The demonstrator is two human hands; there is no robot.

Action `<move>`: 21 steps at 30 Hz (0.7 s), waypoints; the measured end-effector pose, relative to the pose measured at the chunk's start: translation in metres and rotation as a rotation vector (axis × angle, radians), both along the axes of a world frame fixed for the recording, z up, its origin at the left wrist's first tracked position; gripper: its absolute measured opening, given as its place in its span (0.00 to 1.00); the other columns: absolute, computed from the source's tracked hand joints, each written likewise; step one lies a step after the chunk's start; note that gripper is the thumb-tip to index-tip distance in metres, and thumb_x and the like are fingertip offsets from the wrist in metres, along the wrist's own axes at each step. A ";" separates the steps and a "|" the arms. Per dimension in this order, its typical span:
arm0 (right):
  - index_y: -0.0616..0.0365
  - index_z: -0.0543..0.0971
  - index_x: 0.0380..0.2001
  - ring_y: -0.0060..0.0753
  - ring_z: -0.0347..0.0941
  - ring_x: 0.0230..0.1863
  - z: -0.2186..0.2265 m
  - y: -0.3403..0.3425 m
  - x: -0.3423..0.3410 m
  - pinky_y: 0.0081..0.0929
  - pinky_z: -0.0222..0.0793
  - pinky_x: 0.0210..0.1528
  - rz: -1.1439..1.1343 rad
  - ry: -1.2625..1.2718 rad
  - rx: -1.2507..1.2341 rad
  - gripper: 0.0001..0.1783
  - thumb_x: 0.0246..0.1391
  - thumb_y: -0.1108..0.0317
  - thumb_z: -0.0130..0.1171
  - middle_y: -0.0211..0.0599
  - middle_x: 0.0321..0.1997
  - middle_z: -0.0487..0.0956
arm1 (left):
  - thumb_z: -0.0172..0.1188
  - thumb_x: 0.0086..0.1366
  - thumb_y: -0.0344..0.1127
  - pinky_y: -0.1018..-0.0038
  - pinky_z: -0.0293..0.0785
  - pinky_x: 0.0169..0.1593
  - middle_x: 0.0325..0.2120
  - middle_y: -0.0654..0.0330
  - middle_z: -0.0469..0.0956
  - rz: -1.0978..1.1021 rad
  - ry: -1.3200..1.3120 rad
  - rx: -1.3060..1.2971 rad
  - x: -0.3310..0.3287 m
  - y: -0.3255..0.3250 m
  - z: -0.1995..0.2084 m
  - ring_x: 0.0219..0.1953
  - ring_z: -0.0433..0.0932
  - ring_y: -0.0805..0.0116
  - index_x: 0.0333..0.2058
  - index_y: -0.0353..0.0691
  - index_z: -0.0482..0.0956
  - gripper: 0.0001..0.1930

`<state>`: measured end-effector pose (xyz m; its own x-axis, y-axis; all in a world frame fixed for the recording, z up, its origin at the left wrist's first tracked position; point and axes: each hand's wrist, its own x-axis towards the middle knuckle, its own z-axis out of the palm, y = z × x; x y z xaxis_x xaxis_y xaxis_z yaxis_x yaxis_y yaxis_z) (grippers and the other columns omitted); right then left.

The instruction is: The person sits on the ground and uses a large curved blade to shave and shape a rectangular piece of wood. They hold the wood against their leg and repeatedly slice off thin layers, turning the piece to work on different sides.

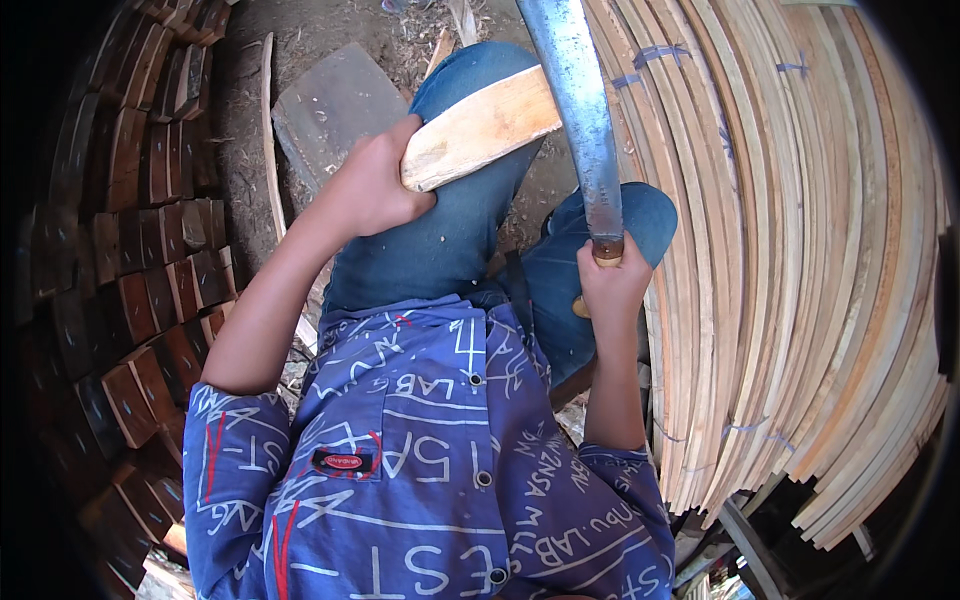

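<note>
My left hand grips the near end of a pale, split piece of wood, which lies slantwise over my left knee. Its rounded end sits between my thumb and fingers. In my right hand, above my right thigh, is the handle of a machete. The machete's long steel blade points away from me, and its top runs out of the picture. In this view the blade overlaps the far end of the wood; whether the two touch I cannot tell.
Bundles of long, thin wooden strips, tied in places, fill the right side. On the left rise stacks of dark-faced wood blocks. A flat grey slab lies on the dirt floor beyond my left arm, beside a thin strip.
</note>
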<state>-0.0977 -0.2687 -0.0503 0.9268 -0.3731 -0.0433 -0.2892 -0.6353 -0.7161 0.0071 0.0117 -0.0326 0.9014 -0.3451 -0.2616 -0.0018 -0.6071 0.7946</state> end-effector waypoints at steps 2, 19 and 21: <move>0.66 0.76 0.27 0.33 0.78 0.22 0.005 -0.008 0.003 0.29 0.69 0.27 0.027 0.020 -0.015 0.09 0.46 0.72 0.64 0.45 0.19 0.77 | 0.61 0.44 0.33 0.56 0.73 0.44 0.32 0.36 0.78 -0.002 -0.002 -0.016 -0.001 0.003 -0.004 0.40 0.77 0.35 0.39 0.31 0.70 0.21; 0.66 0.78 0.30 0.20 0.75 0.24 0.008 0.002 0.004 0.27 0.70 0.29 -0.016 0.064 0.063 0.08 0.46 0.73 0.65 0.39 0.21 0.79 | 0.60 0.43 0.30 0.62 0.74 0.45 0.32 0.39 0.79 -0.024 0.049 -0.012 0.001 0.005 -0.005 0.38 0.79 0.44 0.43 0.31 0.72 0.24; 0.66 0.78 0.30 0.20 0.75 0.24 0.010 -0.005 -0.001 0.27 0.70 0.29 0.033 0.087 0.033 0.08 0.46 0.73 0.64 0.39 0.21 0.79 | 0.59 0.43 0.29 0.65 0.73 0.46 0.32 0.41 0.79 -0.022 0.073 -0.013 0.001 0.006 -0.006 0.38 0.80 0.47 0.45 0.31 0.72 0.25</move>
<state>-0.0989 -0.2741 -0.0406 0.9308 -0.3393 -0.1358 -0.3304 -0.6222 -0.7098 0.0086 0.0180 -0.0389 0.8721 -0.3684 -0.3221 0.0434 -0.5974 0.8008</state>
